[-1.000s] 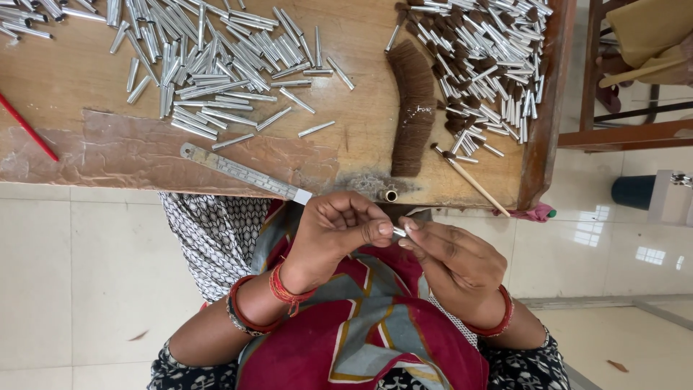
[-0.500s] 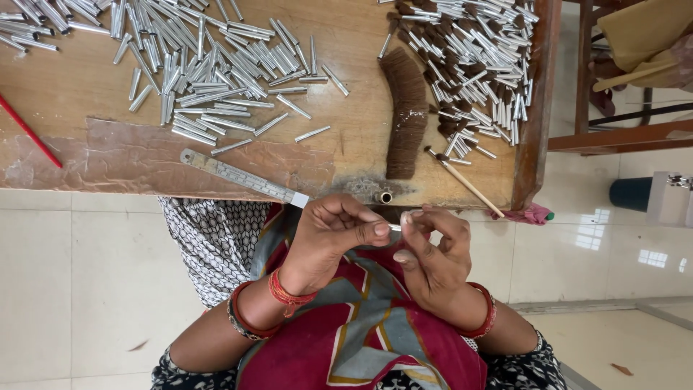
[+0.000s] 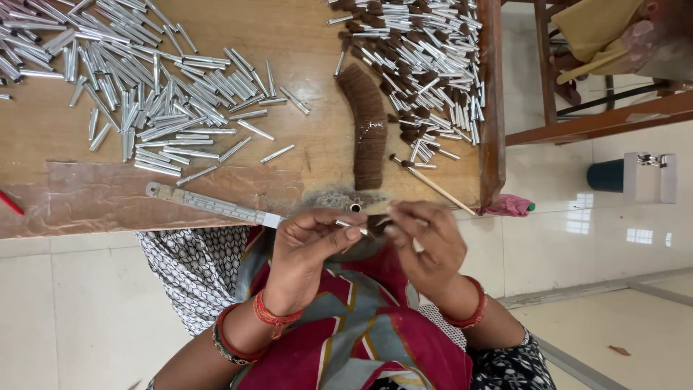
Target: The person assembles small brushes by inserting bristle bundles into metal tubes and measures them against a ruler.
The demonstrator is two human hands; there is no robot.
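Observation:
My left hand (image 3: 310,245) pinches a small silver metal tube (image 3: 356,229) just below the table's near edge, over my lap. My right hand (image 3: 426,245) faces it, its fingertips closed on a small brown bristle tuft (image 3: 379,220) at the tube's end. The two hands almost touch. On the wooden table (image 3: 317,43) lies a loose pile of bare silver tubes (image 3: 166,94) at the left. At the right is a pile of tubes with brown bristle in them (image 3: 426,65).
A curved row of brown bristle (image 3: 368,126), a thin wooden stick (image 3: 433,184), a metal ruler (image 3: 209,204), a small upright ferrule (image 3: 355,207) and grey fluff (image 3: 328,196) lie near the table edge. A pink cloth (image 3: 509,206) hangs at the corner. Another person (image 3: 599,29) sits at the right.
Both hands have risen a little toward the table edge. My right hand has closed in on the left, bringing the bristle tuft up to the tube's end.

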